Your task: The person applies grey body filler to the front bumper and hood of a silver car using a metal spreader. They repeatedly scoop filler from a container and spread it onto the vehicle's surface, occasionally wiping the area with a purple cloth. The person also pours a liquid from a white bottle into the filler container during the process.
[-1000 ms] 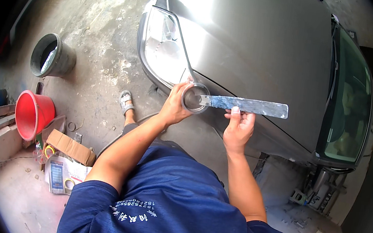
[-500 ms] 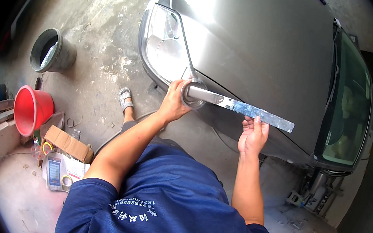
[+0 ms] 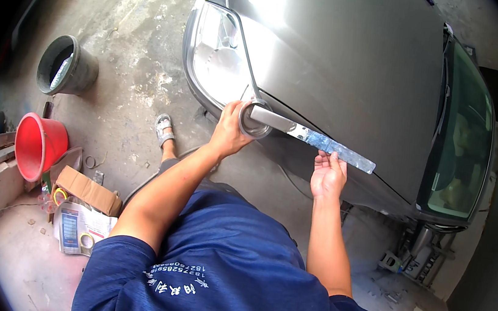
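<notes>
My left hand (image 3: 227, 133) is closed around the side of a round cup (image 3: 255, 136), whose open mouth faces up toward me. A long flat stirring stick (image 3: 315, 140) reaches into that cup. Its end in the cup is coated grey, while the outer part is smeared with blue and white. Near the outer end, my right hand (image 3: 328, 178) pinches the stick from below between thumb and fingers. Both hands are in front of a grey car's hood (image 3: 345, 62), close to the headlight (image 3: 214, 59). What lies at the bottom of the cup is hard to see.
On the floor at left stand a dark bucket (image 3: 84, 74) and a red basin (image 3: 53, 147). Nearer me are a cardboard box (image 3: 89, 191), printed paper (image 3: 100, 220) and a tape roll (image 3: 87, 240). A hose (image 3: 142, 185) runs along the floor beside my leg.
My right hand and the stick have shifted left, toward the cup. The cup in my left hand moved only slightly left in the picture.
</notes>
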A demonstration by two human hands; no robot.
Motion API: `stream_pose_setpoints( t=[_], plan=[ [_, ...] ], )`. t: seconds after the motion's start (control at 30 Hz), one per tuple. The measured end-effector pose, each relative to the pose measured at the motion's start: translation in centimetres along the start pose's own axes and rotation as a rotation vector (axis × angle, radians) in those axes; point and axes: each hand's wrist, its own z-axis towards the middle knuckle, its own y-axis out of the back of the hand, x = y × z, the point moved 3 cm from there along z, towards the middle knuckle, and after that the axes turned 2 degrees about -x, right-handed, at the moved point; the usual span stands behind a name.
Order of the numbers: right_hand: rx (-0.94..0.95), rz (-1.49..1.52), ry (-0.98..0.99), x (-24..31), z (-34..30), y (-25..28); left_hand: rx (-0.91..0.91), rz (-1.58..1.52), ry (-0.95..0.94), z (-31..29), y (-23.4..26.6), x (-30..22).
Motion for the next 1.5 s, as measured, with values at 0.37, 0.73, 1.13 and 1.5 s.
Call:
stream_pose_setpoints(
  t=[0.37,0.73,1.13,1.5],
  plan=[
    [0.007,-0.002,0.036,-0.4,0.0,-0.1,-0.002,-0.009,0.009,0.2,0.2,-0.3],
    [-0.016,-0.023,0.036,-0.2,-0.3,-0.8,0.032,0.008,-0.016,0.5,1.1,-0.2],
    [-0.108,-0.019,0.04,-0.6,-2.1,-4.1,0.137,-0.006,-0.02,3.1,3.7,1.1],
    [-0.201,-0.042,0.041,-0.8,-3.5,-6.2,0.252,-0.068,-0.067,4.8,5.1,1.9]
  ],
)
